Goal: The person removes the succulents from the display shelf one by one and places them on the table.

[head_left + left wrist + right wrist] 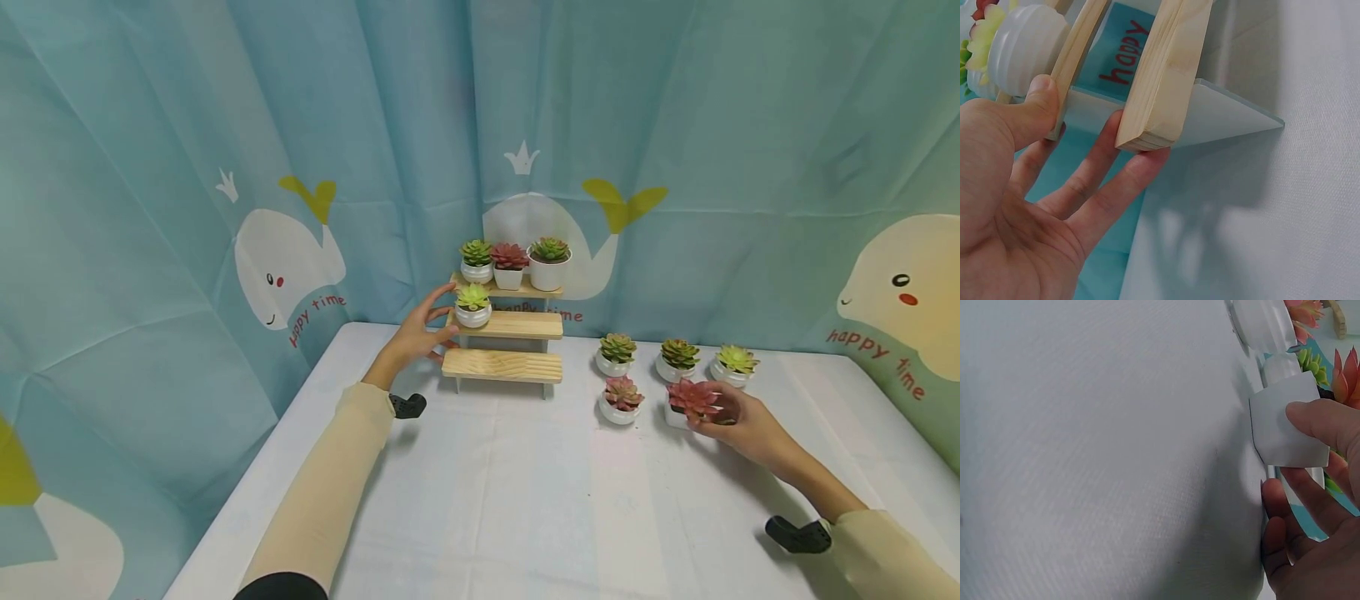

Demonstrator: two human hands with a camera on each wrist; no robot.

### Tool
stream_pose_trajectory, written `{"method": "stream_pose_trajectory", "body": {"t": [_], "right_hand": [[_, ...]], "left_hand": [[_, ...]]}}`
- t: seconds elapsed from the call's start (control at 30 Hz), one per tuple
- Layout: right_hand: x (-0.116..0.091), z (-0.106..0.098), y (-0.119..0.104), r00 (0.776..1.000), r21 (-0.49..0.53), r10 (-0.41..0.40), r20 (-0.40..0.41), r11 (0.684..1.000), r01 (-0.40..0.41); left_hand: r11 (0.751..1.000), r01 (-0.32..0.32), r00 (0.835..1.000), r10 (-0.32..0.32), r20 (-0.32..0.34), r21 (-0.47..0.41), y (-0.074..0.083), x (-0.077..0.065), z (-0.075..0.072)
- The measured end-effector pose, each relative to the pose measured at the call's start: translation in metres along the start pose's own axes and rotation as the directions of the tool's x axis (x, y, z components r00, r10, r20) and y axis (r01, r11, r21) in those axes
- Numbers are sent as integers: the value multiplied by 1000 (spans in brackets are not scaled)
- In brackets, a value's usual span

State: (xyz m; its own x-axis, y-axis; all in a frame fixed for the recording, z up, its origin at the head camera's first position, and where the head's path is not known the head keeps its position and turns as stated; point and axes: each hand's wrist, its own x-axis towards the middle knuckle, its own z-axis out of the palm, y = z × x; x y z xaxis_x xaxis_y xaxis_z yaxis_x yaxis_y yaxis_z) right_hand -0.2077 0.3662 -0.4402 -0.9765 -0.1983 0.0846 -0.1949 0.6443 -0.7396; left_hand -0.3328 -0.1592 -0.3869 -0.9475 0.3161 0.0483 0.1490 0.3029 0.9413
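Note:
A three-step wooden plant stand stands near the back of the table. My left hand is at its left side; in the left wrist view, its thumb and a finger grip the end of the middle board while other fingers touch the lowest board. A light green potted succulent sits on the middle step beside that hand. To the right, my right hand holds a red potted succulent. Its thumb presses the white angular pot, with fingers under the other side.
On the top step stand a green succulent, a dark red one and a larger green one. Several potted succulents surround the right hand, including a pinkish one and a dark green one. A whale-print curtain hangs behind.

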Motion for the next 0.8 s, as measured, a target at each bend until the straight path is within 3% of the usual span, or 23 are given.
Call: {"method": "stream_pose_trajectory", "body": {"t": [0.8], "right_hand": [[-1,-2,-1,1000,-1,-21,19,1000,21]], "left_hand": [[1000,12,1000,-12,1,-16,-3,3,-1]]}}
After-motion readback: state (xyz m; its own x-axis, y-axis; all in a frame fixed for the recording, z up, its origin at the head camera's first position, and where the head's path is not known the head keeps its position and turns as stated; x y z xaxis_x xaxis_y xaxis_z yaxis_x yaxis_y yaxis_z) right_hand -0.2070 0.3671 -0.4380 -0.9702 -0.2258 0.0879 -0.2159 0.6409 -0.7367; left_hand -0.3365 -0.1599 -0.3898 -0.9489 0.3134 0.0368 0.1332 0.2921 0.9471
